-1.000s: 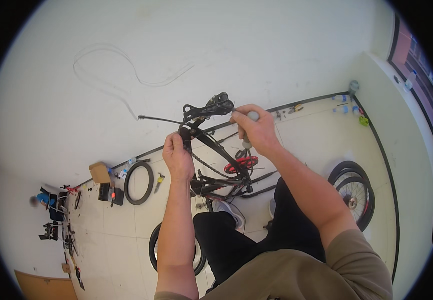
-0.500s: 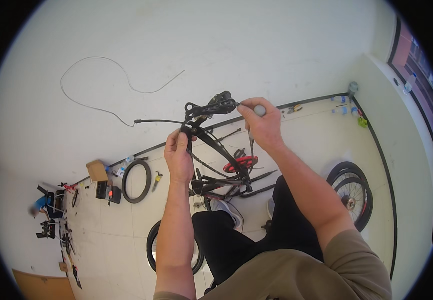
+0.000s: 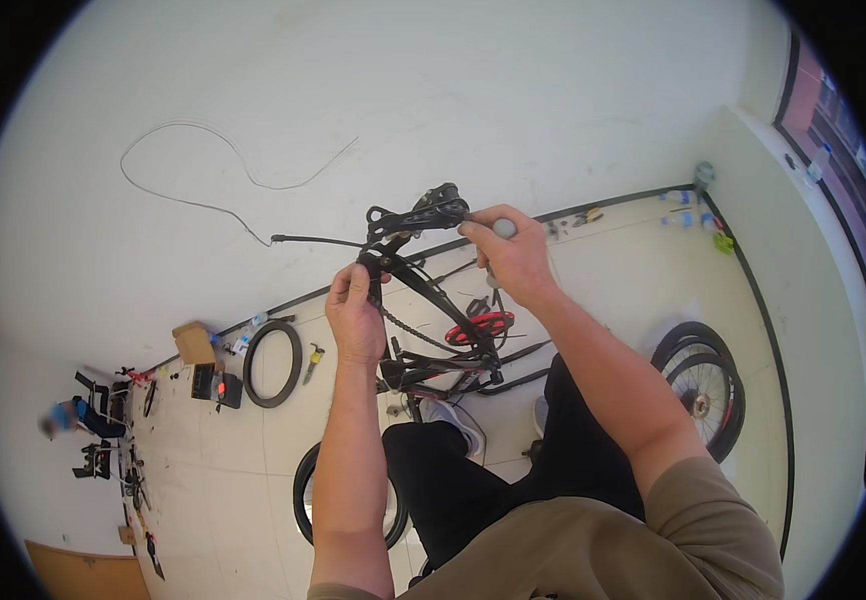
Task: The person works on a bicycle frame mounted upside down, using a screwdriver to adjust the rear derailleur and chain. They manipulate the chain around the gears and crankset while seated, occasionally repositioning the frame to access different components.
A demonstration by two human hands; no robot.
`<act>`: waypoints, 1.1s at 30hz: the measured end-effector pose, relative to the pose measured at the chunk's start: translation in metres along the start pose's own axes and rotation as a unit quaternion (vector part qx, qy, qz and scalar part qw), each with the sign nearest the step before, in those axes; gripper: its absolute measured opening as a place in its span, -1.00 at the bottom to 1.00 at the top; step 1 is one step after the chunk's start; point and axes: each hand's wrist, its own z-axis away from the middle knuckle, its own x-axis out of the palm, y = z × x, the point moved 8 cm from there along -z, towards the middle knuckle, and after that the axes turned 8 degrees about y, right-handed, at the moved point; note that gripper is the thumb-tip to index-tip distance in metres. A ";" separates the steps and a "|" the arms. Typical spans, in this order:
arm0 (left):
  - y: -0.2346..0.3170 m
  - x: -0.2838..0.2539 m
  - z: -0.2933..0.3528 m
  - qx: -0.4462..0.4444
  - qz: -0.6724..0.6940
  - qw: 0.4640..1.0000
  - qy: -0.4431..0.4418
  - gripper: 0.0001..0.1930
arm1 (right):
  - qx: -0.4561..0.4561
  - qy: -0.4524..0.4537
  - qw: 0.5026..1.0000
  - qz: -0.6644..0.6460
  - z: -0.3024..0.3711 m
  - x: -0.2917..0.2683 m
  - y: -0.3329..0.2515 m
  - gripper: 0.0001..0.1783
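Fingers of L hand [image 3: 356,325] pinch blk bike frame [image 3: 433,294] at rear end; R hand [image 3: 521,262], gripping grey tool [image 3: 504,229], has fingertips at derailleur [image 3: 423,215], up & right of L fingers. Cable [image 3: 319,241] runs out up-left of both.

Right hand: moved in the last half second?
Yes: the right hand has shifted slightly left, away from the orange-handled tool on the floor.

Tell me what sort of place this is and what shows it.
Probably an indoor bicycle workshop, or a plain room used as one: a black bike frame in the middle, spoked wheels over to the right, and a loose black tyre on the left.
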 end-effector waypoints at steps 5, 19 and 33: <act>-0.001 0.002 0.001 -0.007 -0.015 1.000 0.013 -0.80 | -0.001 0.001 1.000 0.013 0.002 -0.004 -0.002 -0.86; -0.003 0.000 0.001 -0.007 -0.002 1.000 0.011 -0.81 | -0.079 0.005 0.990 0.115 -0.005 -0.004 0.004 -0.84; 0.000 0.005 0.003 -0.017 -0.010 1.000 0.018 -0.76 | -0.088 0.045 0.990 0.104 -0.005 -0.012 0.003 -0.88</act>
